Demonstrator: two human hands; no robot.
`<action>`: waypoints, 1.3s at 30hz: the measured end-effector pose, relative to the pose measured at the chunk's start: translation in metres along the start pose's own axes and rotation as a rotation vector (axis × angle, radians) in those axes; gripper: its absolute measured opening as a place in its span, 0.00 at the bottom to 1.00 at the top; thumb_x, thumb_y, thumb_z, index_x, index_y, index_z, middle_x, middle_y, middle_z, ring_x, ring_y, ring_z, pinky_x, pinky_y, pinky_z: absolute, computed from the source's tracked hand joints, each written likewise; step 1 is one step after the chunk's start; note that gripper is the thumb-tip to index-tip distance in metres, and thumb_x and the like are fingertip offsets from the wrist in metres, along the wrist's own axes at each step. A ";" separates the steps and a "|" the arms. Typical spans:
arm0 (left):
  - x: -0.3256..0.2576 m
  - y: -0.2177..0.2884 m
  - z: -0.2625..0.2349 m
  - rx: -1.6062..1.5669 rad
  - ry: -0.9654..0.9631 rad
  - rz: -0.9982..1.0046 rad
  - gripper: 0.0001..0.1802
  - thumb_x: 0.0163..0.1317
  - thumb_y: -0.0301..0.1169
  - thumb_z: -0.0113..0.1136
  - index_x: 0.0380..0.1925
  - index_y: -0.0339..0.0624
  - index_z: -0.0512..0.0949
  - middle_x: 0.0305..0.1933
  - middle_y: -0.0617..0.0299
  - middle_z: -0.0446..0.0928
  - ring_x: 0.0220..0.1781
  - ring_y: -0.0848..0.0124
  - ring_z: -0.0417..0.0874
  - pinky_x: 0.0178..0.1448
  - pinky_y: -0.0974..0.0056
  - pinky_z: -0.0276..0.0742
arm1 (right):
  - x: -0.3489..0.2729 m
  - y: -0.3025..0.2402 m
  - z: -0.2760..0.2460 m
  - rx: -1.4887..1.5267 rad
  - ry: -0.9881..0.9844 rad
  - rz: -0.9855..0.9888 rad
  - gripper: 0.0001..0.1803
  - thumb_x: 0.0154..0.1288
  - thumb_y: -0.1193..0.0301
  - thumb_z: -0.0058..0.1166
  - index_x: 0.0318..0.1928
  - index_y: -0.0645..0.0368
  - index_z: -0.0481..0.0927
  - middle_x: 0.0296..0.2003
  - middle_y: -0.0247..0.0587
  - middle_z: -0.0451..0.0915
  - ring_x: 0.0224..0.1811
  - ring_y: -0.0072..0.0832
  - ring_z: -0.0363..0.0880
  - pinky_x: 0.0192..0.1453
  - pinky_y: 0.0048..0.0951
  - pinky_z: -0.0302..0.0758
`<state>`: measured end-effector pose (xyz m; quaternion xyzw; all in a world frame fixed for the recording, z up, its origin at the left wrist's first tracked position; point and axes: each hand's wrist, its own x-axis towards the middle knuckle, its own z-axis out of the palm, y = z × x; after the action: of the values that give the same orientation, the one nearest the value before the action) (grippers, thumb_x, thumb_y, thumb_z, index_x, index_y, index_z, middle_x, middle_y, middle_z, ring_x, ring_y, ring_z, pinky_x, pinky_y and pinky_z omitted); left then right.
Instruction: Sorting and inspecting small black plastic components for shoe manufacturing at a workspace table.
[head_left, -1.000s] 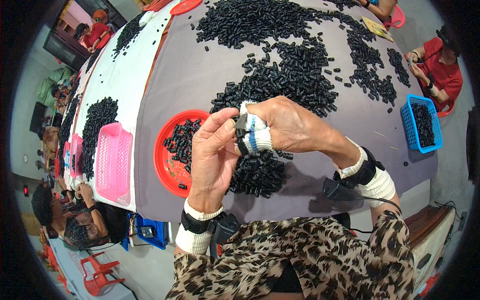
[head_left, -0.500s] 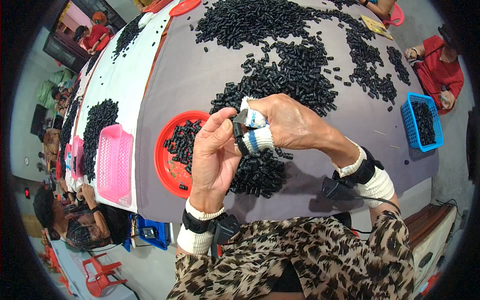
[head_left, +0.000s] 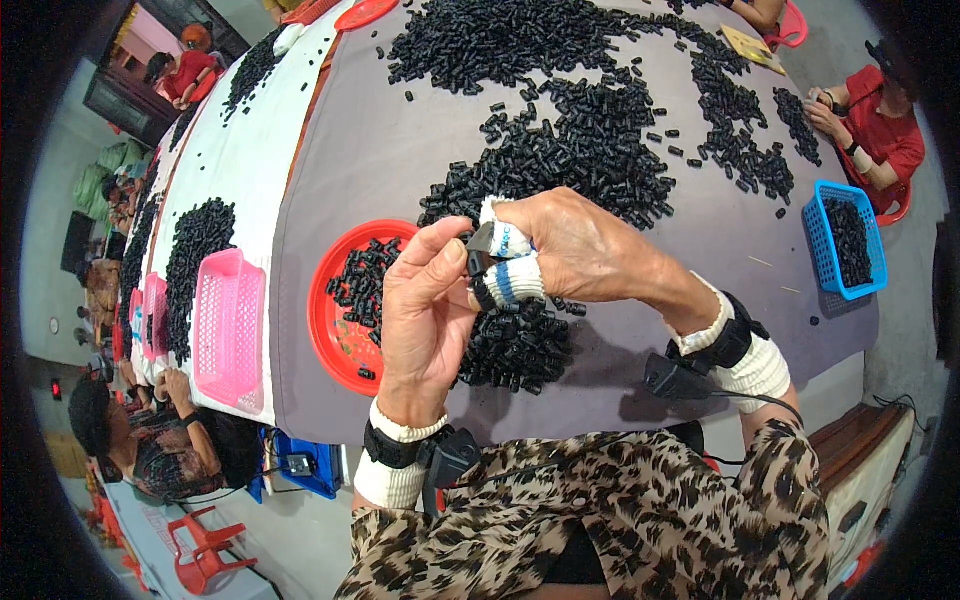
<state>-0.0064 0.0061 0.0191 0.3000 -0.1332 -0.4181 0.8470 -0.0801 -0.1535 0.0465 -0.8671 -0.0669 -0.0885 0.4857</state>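
Note:
Above the near part of the grey-covered table, my two hands meet. My left hand pinches a small black plastic cylinder between thumb and fingers. My right hand, with white and blue-striped wrapping on its fingers, closes on a flat, dark grey pointed piece like a small blade, held against the cylinder. Its other fingers are partly hidden. Under the hands lies a small pile of black cylinders. Beside my left hand, a round red tray contains more of them.
A large heap of black cylinders spreads beyond my hands. A pink basket stands left, a blue basket right. Co-workers sit around, including a person in red. A red stool is on the floor at lower left.
My hands stay nearly in place, with only a slight shift at the fingertips around the cylinder. The person in red at right has brought both hands together at the table.

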 end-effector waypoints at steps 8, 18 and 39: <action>0.001 -0.001 0.008 0.023 0.021 0.011 0.12 0.58 0.24 0.55 0.43 0.35 0.74 0.39 0.56 0.78 0.41 0.69 0.80 0.46 0.65 0.78 | -0.003 -0.001 0.000 0.044 0.013 -0.047 0.19 0.51 0.58 0.62 0.27 0.64 0.74 0.20 0.38 0.75 0.22 0.26 0.71 0.29 0.30 0.68; 0.001 -0.005 0.003 -0.107 -0.082 -0.017 0.13 0.59 0.25 0.54 0.45 0.36 0.72 0.43 0.55 0.77 0.44 0.67 0.79 0.49 0.61 0.76 | -0.002 -0.005 -0.003 0.038 0.013 0.018 0.23 0.48 0.56 0.57 0.24 0.67 0.73 0.19 0.49 0.73 0.21 0.42 0.72 0.28 0.37 0.67; 0.003 -0.007 0.000 -0.159 -0.112 -0.022 0.14 0.59 0.24 0.53 0.46 0.34 0.70 0.44 0.54 0.76 0.48 0.64 0.77 0.57 0.59 0.72 | -0.005 -0.003 -0.002 0.053 0.029 0.016 0.20 0.50 0.59 0.62 0.27 0.64 0.72 0.20 0.40 0.73 0.21 0.30 0.71 0.28 0.31 0.67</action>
<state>-0.0090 0.0000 0.0149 0.2095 -0.1434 -0.4529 0.8547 -0.0856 -0.1542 0.0489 -0.8530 -0.0553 -0.0952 0.5102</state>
